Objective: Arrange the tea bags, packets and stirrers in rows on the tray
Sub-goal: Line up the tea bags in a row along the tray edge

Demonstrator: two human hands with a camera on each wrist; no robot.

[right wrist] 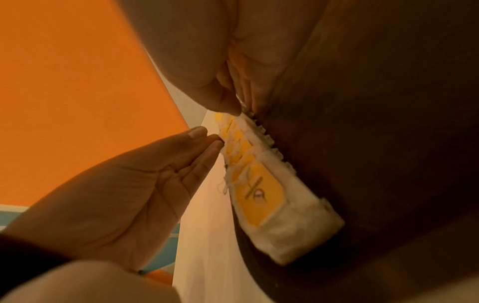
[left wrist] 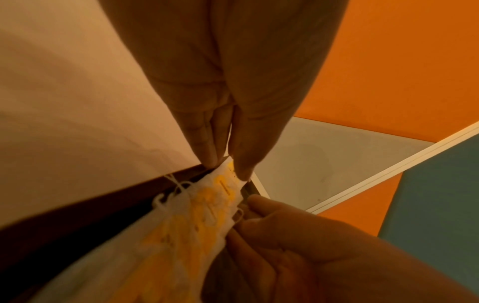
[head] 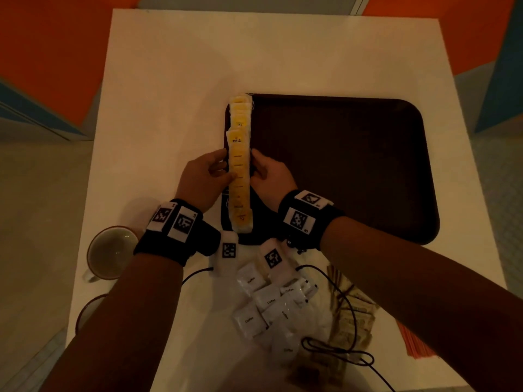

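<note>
We had the tea bags (head: 240, 165) in one overlapped row along the tray (head: 339, 165) left edge. Left hand (head: 198, 181) and right hand (head: 270, 172) flanked it, fingers straight, pressing its sides. Best squeezed evenly, lightly, or the overlap buckles.

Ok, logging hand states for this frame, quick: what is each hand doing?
Left hand: open, straight fingers pressing the left side of the tea bag row.
Right hand: fingers against the row's right side; open or gripping cannot be told.
</note>
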